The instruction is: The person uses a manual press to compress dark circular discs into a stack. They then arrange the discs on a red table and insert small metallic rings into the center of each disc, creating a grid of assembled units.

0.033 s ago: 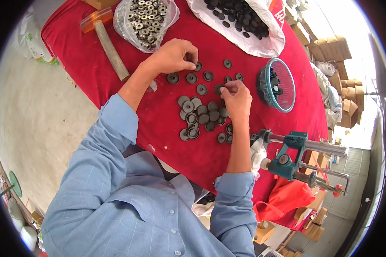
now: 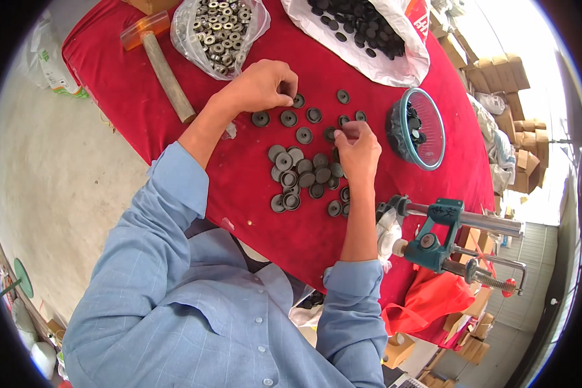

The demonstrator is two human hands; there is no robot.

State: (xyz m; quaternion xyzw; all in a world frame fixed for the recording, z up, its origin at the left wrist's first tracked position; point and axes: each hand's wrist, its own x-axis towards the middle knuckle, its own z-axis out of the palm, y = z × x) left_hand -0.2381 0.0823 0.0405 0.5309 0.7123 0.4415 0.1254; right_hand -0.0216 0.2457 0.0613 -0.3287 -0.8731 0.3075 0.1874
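In the head view, hardly anything has shifted since the previous frame, so the handling stands unchanged. The left hand [image 2: 268, 85], nearly closed, meets a dark disc [image 2: 299, 100] on the red-covered desk [image 2: 271, 242]; the right hand [image 2: 359, 154], loosely pinched, meets a second disc [image 2: 330, 134]; grip unclear. A plastic bag [image 2: 260, 24] holds metal bearings [image 2: 223, 33]; a white sack [image 2: 398, 70], black discs [image 2: 370, 29]; a teal-rimmed basket [image 2: 435, 126], dark pieces [image 2: 414, 123].
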